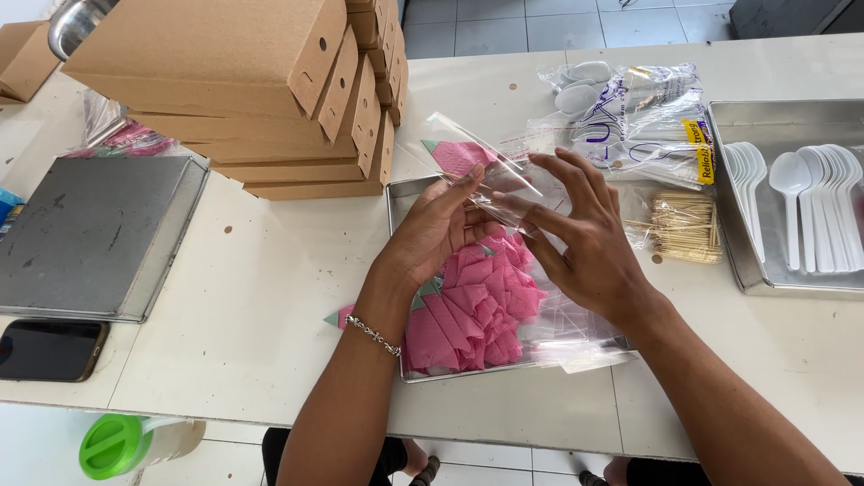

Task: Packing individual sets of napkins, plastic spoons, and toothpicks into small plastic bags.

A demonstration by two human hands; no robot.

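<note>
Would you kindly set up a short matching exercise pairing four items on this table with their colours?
Items:
1. folded napkins
2. spoons
3. stacked boxes
4. phone

Colours:
A. white
B. black
C. pink
D. brown

Pairs: 1-C, 2-A, 3-D, 4-B

The metal tray (393, 193) is largely hidden by pink napkins (477, 306) and both forearms. The spoon tray (731, 243) is cut off at the right edge.
</note>
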